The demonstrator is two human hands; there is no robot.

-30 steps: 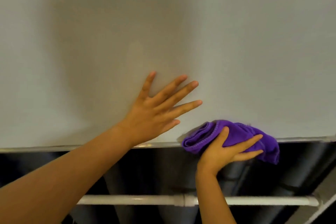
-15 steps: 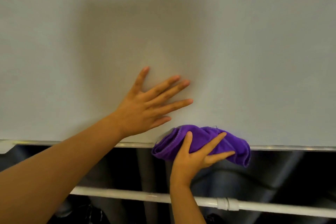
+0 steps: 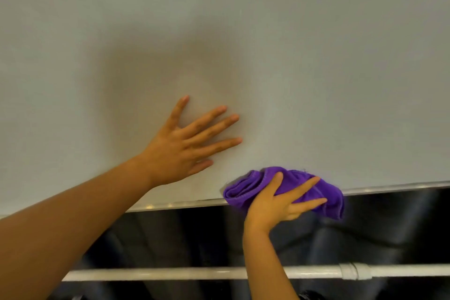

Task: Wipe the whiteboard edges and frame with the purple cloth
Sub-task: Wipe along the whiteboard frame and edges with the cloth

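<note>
The whiteboard (image 3: 316, 68) fills the upper view, and its silver bottom frame (image 3: 170, 205) runs across below my hands. My left hand (image 3: 180, 148) lies flat on the board with fingers spread, just above the bottom frame. A bunched purple cloth (image 3: 246, 190) sits on the bottom frame, to the right of my left hand. My right hand (image 3: 280, 204) presses the cloth against the frame from below, thumb and fingers stretched over it. The cloth hides the stretch of frame under it.
Below the board a white horizontal pipe (image 3: 170, 273) with a joint (image 3: 355, 271) crosses the view. Dark grey shapes (image 3: 377, 238) stand behind it in shadow. The board surface to the right and above is bare.
My right hand slid the cloth left along the bottom frame toward my left hand, then a little back to the right. My left hand stayed flat on the board.
</note>
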